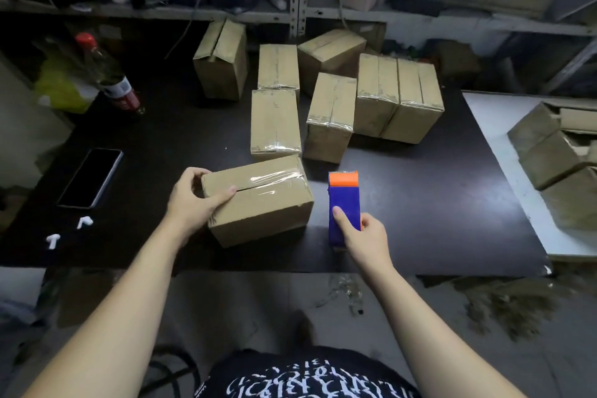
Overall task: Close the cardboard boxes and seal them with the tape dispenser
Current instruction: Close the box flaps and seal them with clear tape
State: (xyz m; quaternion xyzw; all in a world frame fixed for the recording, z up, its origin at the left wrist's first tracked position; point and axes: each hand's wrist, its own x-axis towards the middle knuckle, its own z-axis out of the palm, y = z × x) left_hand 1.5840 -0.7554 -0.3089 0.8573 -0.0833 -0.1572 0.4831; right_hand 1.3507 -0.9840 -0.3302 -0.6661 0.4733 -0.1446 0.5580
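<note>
A closed cardboard box lies near the front of the dark table, with clear tape running along its top seam. My left hand grips the box's left end, thumb on top beside the seam. To the right of the box, my right hand holds a blue tape dispenser with an orange front; it stands just apart from the box. Behind them, several taped boxes are grouped at the middle and back of the table.
A phone and two white earbuds lie at the left. A red-capped bottle lies at the back left. Open, untaped boxes sit on a white surface at the right. Shelving stands behind.
</note>
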